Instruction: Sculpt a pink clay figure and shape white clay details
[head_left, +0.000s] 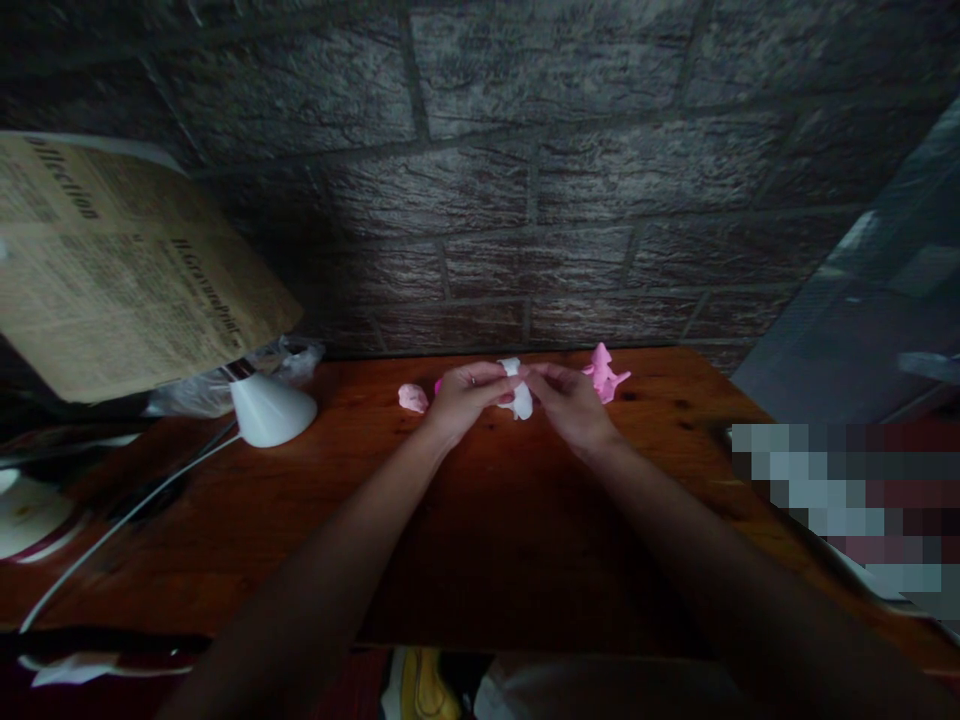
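Both hands meet above the wooden table (pixel 465 540), near the wall. Between their fingertips is a soft white piece (pixel 521 405) with an uneven outline; whether it is clay or paper I cannot tell. My left hand (pixel 466 402) is closed in a pinch on its left side. From the right, my right hand (pixel 574 405) pinches its upper part. A pale pink lump (pixel 412 398) like modelling clay lies left of my left hand, and a brighter pink bit (pixel 438 384) is mostly covered by that hand. Behind my right hand sits a pink figure (pixel 604 374) with pointed projections.
A lamp with a newspaper-print shade (pixel 127 270) and white base (pixel 274 410) stands at left, its white cord (pixel 135 520) crossing the table. Clear plastic (pixel 195 393) lies behind it. A brick-patterned wall (pixel 480 200) rises at the back. A grey panel (pixel 847 300) leans at right.
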